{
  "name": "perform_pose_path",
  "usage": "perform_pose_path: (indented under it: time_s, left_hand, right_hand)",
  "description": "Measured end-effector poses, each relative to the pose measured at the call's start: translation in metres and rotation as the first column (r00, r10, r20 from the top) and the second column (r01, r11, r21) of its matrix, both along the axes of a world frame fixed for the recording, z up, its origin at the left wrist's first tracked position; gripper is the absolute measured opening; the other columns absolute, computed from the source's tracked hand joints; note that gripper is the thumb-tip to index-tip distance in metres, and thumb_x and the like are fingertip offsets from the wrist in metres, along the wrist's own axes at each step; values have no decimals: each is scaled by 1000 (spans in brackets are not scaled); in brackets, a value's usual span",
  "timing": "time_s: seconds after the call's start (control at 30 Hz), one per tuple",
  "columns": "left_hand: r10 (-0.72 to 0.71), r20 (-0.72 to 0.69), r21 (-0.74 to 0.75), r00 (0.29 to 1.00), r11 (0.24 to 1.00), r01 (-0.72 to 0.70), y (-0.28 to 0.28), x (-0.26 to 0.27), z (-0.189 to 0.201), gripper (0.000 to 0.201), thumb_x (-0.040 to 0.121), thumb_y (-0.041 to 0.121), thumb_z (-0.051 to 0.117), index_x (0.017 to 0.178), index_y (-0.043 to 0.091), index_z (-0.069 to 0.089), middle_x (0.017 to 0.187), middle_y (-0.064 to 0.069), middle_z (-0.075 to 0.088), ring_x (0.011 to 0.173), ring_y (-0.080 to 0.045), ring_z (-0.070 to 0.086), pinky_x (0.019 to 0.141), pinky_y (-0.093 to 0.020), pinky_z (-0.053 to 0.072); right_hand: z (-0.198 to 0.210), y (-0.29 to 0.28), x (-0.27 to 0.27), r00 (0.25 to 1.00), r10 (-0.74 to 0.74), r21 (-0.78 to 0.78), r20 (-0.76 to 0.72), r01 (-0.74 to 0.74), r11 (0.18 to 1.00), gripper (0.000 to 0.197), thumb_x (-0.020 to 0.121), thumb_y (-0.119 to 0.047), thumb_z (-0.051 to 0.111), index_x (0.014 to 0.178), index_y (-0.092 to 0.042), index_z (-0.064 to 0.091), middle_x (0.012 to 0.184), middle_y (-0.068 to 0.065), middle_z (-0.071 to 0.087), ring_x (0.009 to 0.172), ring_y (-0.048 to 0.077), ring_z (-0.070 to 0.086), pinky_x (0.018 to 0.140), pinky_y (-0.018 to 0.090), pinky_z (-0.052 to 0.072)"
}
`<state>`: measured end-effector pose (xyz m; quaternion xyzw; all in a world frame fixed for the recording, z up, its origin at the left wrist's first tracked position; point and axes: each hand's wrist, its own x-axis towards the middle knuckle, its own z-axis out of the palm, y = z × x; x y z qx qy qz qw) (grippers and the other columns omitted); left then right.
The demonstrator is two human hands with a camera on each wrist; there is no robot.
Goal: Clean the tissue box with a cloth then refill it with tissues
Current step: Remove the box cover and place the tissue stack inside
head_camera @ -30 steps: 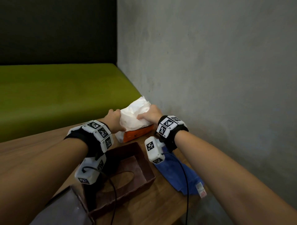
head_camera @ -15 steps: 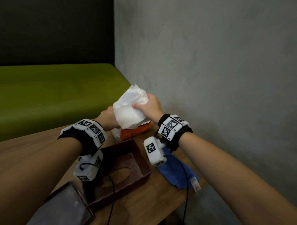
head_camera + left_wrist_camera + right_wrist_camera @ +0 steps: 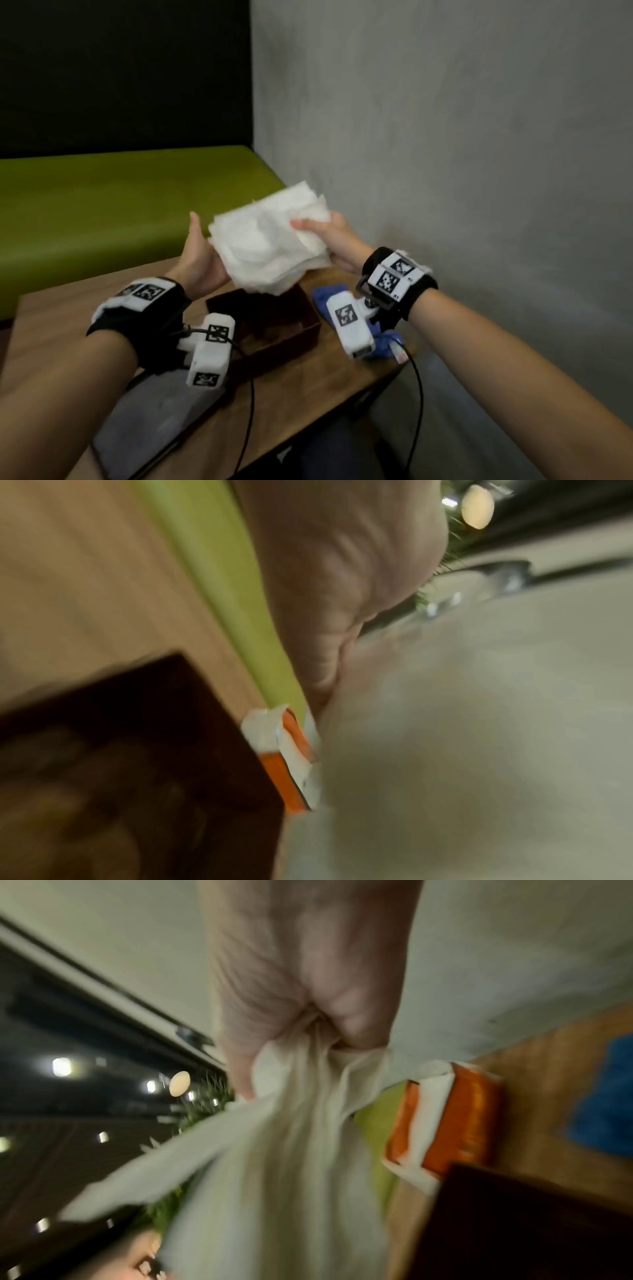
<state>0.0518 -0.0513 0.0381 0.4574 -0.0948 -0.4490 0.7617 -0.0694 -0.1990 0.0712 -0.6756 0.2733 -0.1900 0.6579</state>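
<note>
A thick stack of white tissues point(image 3: 270, 246) hangs in the air between both hands, just above the open brown tissue box point(image 3: 301, 334). My left hand point(image 3: 200, 257) cups the stack's left side, thumb pointing up, fingers hidden behind the paper. My right hand point(image 3: 325, 236) pinches the right edge, thumb on top; in the right wrist view the tissues point(image 3: 291, 1150) bunch inside its grip. The orange tissue pack point(image 3: 455, 1123) lies on the table behind the box, hidden by the stack in the head view. The blue cloth point(image 3: 383, 342) lies right of the box.
The wooden table point(image 3: 325, 377) stands against a grey wall point(image 3: 445, 171) on the right. A green bench seat point(image 3: 120, 205) runs behind it. A grey flat lid point(image 3: 154, 411) rests at the table's near left edge. Cables hang from both wrist cameras.
Both hands have lifted the tissue stack out of the orange pack and carried it nearer, above the brown box. The head view has shifted with them.
</note>
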Motion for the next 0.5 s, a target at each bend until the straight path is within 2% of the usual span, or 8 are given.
perform_pose_path:
  time_s: [0.07, 0.1, 0.2, 0.27, 0.33, 0.37, 0.43, 0.5]
  left_hand:
    - [-24, -23, 26, 999, 999, 24, 13, -15, -1, 78, 86, 68, 17, 89, 11, 71, 80, -6, 77, 80, -24, 71, 71, -37, 50]
    - [-63, 25, 76, 998, 995, 61, 18, -22, -5, 70, 88, 62, 24, 83, 12, 74, 77, -4, 77, 73, -19, 73, 67, -32, 53]
    - [-141, 262, 255, 955, 964, 72, 32, -31, -21, 23, 91, 22, 48, 92, 7, 66, 64, 1, 75, 56, -10, 70, 48, -17, 53]
    - [-124, 395, 368, 910, 929, -33, 37, -29, -31, 9, 87, 2, 53, 85, 1, 61, 56, -1, 71, 48, -9, 67, 40, -15, 49]
    - [-120, 478, 446, 870, 886, -123, 37, -23, -38, 8, 85, -2, 54, 80, 0, 59, 66, -8, 68, 56, -16, 66, 41, -18, 48]
    - [-122, 518, 479, 847, 861, -169, 36, -21, -42, 5, 85, 0, 55, 85, -3, 59, 78, -14, 66, 67, -23, 64, 47, -23, 49]
    - [-166, 597, 547, 785, 800, -246, 33, -18, -47, 22, 83, 7, 58, 101, -6, 54, 99, -20, 61, 87, -32, 58, 64, -35, 48]
    - [-254, 663, 599, 704, 744, -295, 29, -20, -48, 23, 84, 10, 57, 102, -3, 49, 103, -16, 55, 94, -32, 53, 72, -39, 42]
  right_hand:
    - [-20, 13, -3, 990, -51, -73, -128, 42, 996, 41, 74, -22, 68, 110, -4, 59, 103, 13, 69, 92, 28, 66, 84, 38, 54]
    - [-26, 19, -5, 982, -58, -88, -179, 43, 995, 37, 74, -29, 63, 104, -7, 60, 95, 10, 69, 88, 28, 64, 80, 38, 53]
    - [-37, 34, -11, 947, -29, -72, -321, 7, 997, 19, 79, -34, 43, 69, -17, 48, 67, 1, 49, 65, 21, 46, 62, 31, 35]
    - [-41, 43, -13, 914, 19, -130, -405, -78, 988, 22, 82, -33, 39, 85, -16, 52, 82, 3, 51, 78, 23, 48, 71, 31, 35]
    - [-45, 48, -13, 883, 14, -245, -470, -145, 959, 38, 91, -24, 39, 122, -3, 43, 115, 14, 52, 108, 30, 50, 83, 33, 36]
    - [-45, 50, -14, 866, -7, -289, -500, -159, 944, 41, 93, -19, 40, 128, 1, 37, 127, 19, 48, 117, 33, 47, 87, 34, 37]
    - [-48, 46, -14, 850, -18, -354, -527, -200, 914, 38, 93, -14, 42, 126, 4, 37, 133, 23, 45, 121, 37, 44, 84, 33, 38]
    - [-50, 45, -15, 844, -28, -401, -535, -225, 888, 35, 92, -14, 44, 122, 3, 41, 130, 23, 47, 119, 36, 46, 80, 30, 35]
